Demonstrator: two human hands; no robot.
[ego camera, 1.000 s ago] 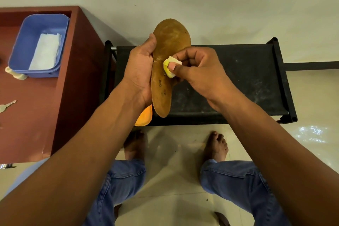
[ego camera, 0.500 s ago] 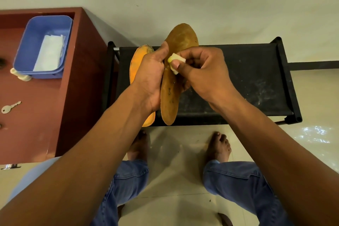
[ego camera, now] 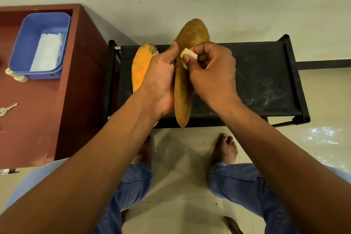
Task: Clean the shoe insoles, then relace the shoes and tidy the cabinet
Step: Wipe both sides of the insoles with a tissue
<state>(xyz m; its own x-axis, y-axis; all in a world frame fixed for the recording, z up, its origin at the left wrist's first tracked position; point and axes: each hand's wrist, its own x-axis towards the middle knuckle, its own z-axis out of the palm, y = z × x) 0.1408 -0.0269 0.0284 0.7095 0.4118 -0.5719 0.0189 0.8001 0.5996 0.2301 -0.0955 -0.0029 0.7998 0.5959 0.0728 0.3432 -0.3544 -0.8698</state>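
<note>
Gripping the brown insole (ego camera: 183, 89) by its left edge, your left hand (ego camera: 161, 76) stands it upright over the black shoe rack (ego camera: 266, 74), likely so its face is braced for your right hand (ego camera: 210, 74), which pinches a small pale wipe (ego camera: 187, 57) against it. The orange insole (ego camera: 139, 70) lies just left of your left hand on the rack. No brand, label or writing is readable anywhere.

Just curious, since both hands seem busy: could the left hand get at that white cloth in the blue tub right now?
Probably not right away: the left hand grips the brown insole. Nothing blocks the white cloth in the open blue tub.
</note>
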